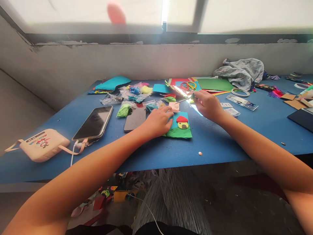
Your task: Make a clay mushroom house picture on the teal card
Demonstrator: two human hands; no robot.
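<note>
On the blue table lies a small card [179,133] with blue above and green below. A mushroom figure [182,122] with a red cap and yellow body is on it. My left hand [158,121] rests at the card's left edge, its fingers apart and fingertips touching a small pale pink piece [174,106] just beyond the card. Pinched in my right hand [204,103] is a thin grey tool [184,99], its tip pointing left at the pink piece; its exact kind is unclear. A dark phone-like slab [135,119] lies left of my left hand, partly hidden.
Bags of coloured clay [133,93] lie behind my left hand. Scissors [188,86] rest on coloured sheets [215,85] at the back. To the left are a phone [94,122] and a cabled pink power bank [45,145]. A crumpled cloth [241,73] sits back right.
</note>
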